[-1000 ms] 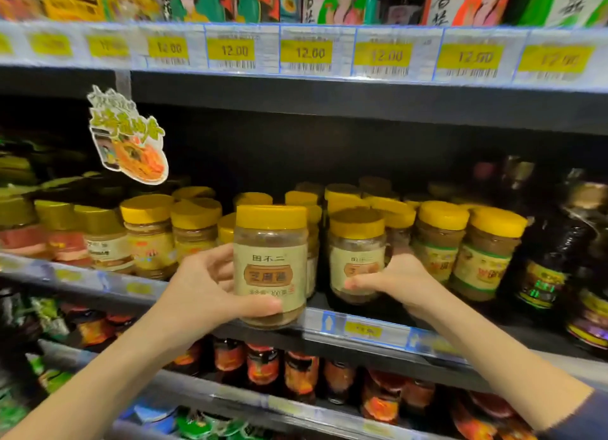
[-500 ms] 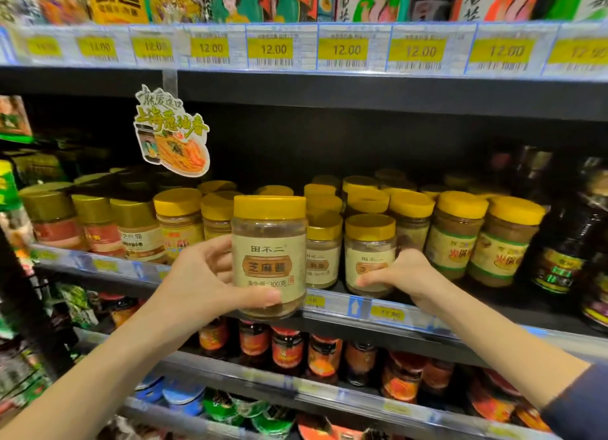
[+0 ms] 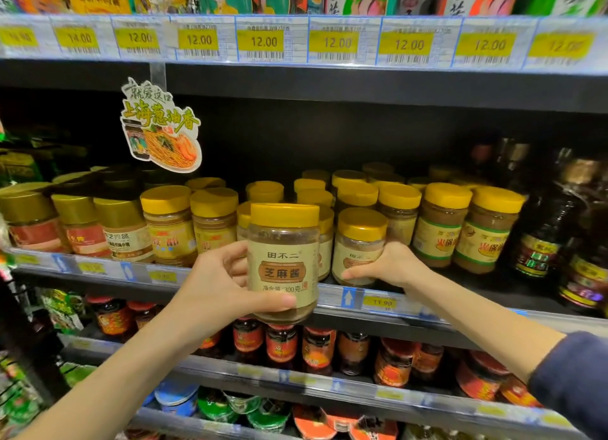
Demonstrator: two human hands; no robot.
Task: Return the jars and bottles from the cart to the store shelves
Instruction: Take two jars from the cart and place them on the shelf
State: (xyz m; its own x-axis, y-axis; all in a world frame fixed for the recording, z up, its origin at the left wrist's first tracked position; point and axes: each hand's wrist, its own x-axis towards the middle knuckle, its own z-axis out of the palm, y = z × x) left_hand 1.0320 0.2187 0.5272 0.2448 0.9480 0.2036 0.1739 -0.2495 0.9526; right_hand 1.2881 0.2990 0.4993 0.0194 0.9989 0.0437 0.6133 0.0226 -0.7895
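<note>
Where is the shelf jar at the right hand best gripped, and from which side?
Grip the jar round its straight labelled body, below the yellow lid, coming from the front right: it stands upright at the shelf edge, with neighbours close behind and to its left. The right hand wraps it there.

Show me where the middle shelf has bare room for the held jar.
Bare strip of shelf in front of the green-labelled jars, right of the right hand gripping a shelved jar. Left of the held jar neighbouring jars crowd the rail; behind it is hidden.
</note>
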